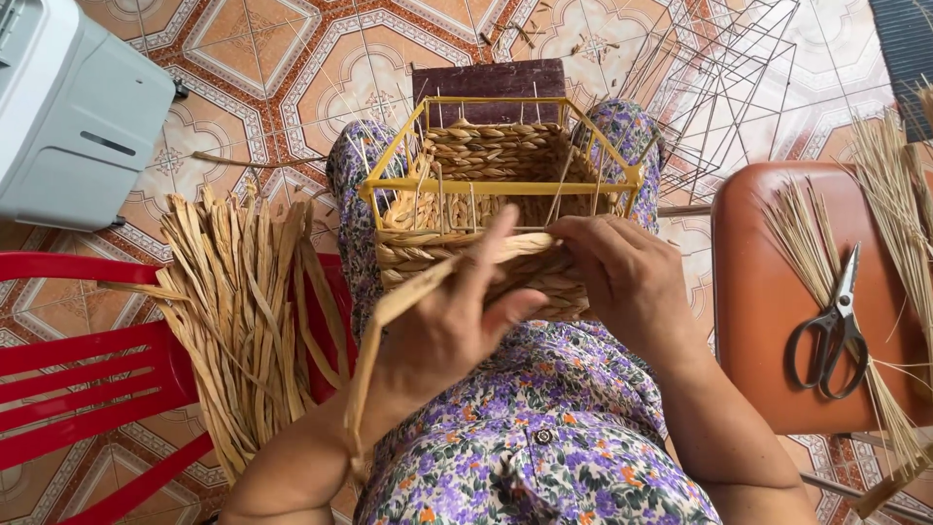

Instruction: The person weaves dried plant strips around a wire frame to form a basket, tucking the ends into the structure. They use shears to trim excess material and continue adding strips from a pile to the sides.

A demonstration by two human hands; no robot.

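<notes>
Resting on the lap at the centre of the frame, the basket (491, 209) is half woven: braided straw rows wrap a yellow wire frame (501, 187), with thin upright wires standing bare above the weave. It looks light and fairly stiff where the wire carries it, though the woven wall would likely give a little under a squeeze; the yellow rim or the finished lower rows seem the safest places to grip, since the thin uprights could bend.

A flat strand (408, 297) of dried straw runs from the basket's near wall down and left across the lap. It looks light, pliable and dry, apt to crack if folded sharply, so holding it close to the weave seems best. The left hand (452, 326) is closed around this strand, thumb over it. The right hand (627, 272) presses on the near wall, fingers curled against the weave beside the strand's end; whether it pinches anything I cannot tell.

At left, a bundle of loose straw (238, 321) lies across a red chair (87, 374). At right, scissors (834, 326) and fine stalks (812, 243) rest on an orange stool (768, 331). Bare wire frames (724, 92) stand at the upper right, a grey case (78, 117) at the upper left.
</notes>
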